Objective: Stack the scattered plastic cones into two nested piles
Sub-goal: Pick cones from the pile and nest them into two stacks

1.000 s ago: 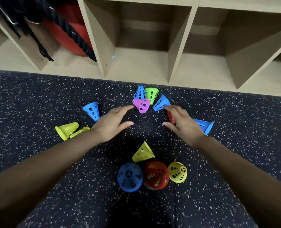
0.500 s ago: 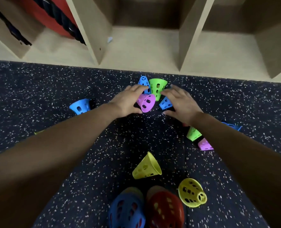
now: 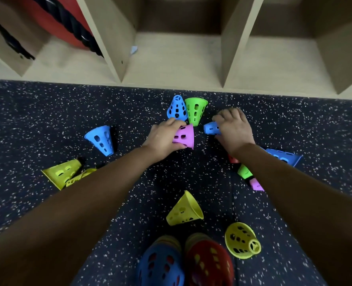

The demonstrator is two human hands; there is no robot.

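Your two piles are barely started, and most cones lie loose, while your left hand clasps a purple cone and your right hand pinches a blue cone.

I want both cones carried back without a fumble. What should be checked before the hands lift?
1. The left hand grips the purple cone: ok.
2. The right hand grips the small blue cone: ok.
3. The purple cone is free of the green cone beside it: cannot tell.
4. The blue-topped pile and red-topped pile are in view, side by side: ok.
5. The way back to the piles is free: not ok, a yellow cone lies between.
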